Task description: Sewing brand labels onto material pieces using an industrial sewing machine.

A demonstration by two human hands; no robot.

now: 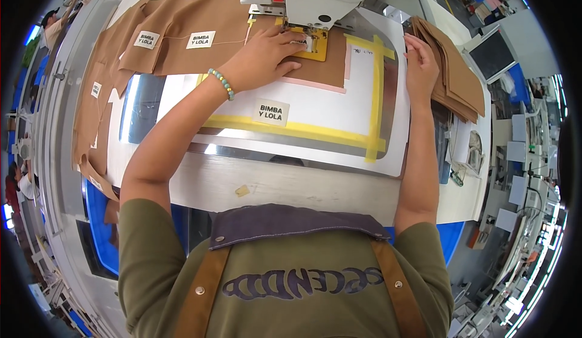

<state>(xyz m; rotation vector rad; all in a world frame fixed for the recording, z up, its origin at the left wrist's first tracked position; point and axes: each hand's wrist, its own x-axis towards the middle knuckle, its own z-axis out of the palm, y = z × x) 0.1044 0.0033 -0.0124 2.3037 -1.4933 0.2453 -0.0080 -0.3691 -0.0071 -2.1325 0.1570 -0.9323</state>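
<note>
My left hand (264, 59) lies palm down with fingers spread on a brown fabric panel (327, 71), beside the yellow clamp plate (319, 48) under the sewing machine head (327, 2). Its fingertips reach the plate's edge. Inside the plate's opening a small white label is partly visible. A loose white label (271, 112) with dark print sits on the white template board (236, 105), below my left hand. My right hand (421, 68) is at the board's right side, fingers loosely bent and apart, next to a stack of brown fabric pieces (454, 77). I see nothing in it.
Joined brown panels with white labels (145, 40) trail off over the table's left side. Yellow tape (291, 132) frames the board, with pink strips along the panel. Blue bins (100, 229) stand below the table. A dark screen (493, 55) is at the far right.
</note>
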